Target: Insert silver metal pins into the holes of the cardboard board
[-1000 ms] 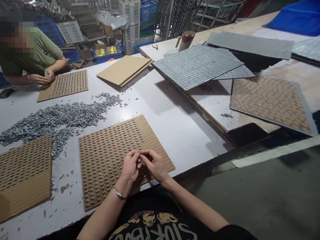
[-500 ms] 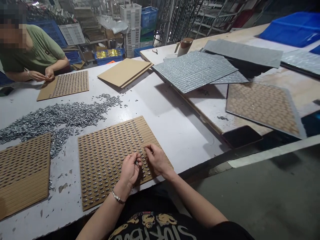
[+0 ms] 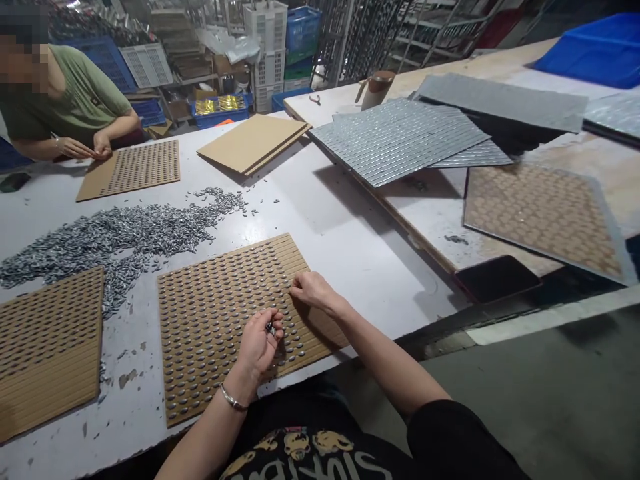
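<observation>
A brown slotted board lies on the white table in front of me, most of its slots filled with small silver metal pieces. My left hand hovers over the board's near right part, cupped around a few of those silver pieces. My right hand rests on the board's right edge, fingertips pinched down on a slot; any piece in it is hidden. A wide heap of loose silver pieces spreads behind the board.
A second slotted board lies at my left. Across the table a person in a green shirt works at another board. Plain cardboard sheets, silver-filled panels and a dark phone lie to the right.
My hands were joined together above the board; they have parted. The right hand moved up and right to the board's edge, while the left stayed low holding pieces.
</observation>
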The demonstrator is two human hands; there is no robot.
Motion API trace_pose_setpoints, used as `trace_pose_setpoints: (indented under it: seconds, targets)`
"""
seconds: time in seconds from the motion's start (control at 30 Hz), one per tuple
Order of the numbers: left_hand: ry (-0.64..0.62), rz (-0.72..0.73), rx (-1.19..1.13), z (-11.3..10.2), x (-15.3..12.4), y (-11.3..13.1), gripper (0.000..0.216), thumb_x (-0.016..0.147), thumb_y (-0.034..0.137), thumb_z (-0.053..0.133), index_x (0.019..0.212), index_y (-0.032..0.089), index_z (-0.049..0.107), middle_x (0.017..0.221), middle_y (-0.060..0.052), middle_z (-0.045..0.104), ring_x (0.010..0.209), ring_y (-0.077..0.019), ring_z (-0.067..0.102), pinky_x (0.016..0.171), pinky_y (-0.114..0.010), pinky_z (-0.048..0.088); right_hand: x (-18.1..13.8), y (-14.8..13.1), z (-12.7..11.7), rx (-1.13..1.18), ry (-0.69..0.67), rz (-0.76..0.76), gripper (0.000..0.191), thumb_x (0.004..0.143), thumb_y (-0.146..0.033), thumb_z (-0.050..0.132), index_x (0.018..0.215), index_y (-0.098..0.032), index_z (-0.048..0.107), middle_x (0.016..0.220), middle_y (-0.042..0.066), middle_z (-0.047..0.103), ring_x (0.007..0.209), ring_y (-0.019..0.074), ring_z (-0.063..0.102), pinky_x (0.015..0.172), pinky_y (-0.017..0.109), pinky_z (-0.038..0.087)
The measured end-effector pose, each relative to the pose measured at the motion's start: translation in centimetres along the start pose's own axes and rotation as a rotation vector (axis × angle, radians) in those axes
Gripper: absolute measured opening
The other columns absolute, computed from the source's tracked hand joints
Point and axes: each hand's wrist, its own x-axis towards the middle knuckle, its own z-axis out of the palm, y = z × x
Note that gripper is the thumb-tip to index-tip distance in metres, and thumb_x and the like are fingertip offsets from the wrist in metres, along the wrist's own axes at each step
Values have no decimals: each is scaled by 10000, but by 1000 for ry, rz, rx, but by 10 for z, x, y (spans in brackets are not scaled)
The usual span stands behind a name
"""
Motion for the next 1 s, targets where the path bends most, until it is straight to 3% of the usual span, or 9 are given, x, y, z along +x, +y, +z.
trace_pose_setpoints:
  seconds: [0.13,0.27,0.43,0.7,0.87,0.93,1.0]
  targets:
    - [-22,7,7,0,-1,2,157,720,211,720,801,121,619,760,-55,618,613,-89,537,498,-177,415,3,6,-2,17,-7,-28,91,755,-175,594,677,-194,638,663,14,666,646,153,581,572,228,335]
    - [-34,9,8,0,-4,5,176,709,224,737,789,123,617,757,-53,615,616,-91,535,498,-179,412,-1,10,2,114,89,-11,50,802,-206,565,808,-196,614,753,9,673,683,141,578,606,216,356]
    - [-16,19,9,0,-5,8,162,709,211,731,771,123,610,735,-51,610,597,-89,530,479,-174,393,3,5,11,117,150,76,135,846,-290,552,747,-201,574,729,15,654,675,152,566,613,236,346]
    - [-26,36,-6,-1,-9,9,103,744,180,691,782,114,621,738,-55,620,589,-90,539,477,-173,408,8,0,13,107,142,134,109,805,-218,555,698,-200,547,691,17,626,661,158,559,580,243,328]
    - [-4,-69,-187,-4,-15,18,90,819,118,570,741,106,613,736,-63,623,596,-78,558,492,-148,429,-22,-15,13,367,330,-27,226,862,-374,504,700,-219,527,629,-8,596,590,154,541,580,252,394]
    - [8,-178,-293,-6,-23,18,130,811,81,537,701,107,600,703,-62,614,599,-73,568,516,-132,437,-44,-29,18,437,352,-98,297,863,-469,495,689,-231,535,620,7,602,576,173,545,562,272,411]
    - [14,-187,-318,-10,-32,14,139,778,58,533,656,98,588,629,-69,583,539,-90,549,484,-160,427,-65,-42,26,486,327,-141,348,850,-542,485,682,-245,555,622,26,620,576,193,567,543,288,430]
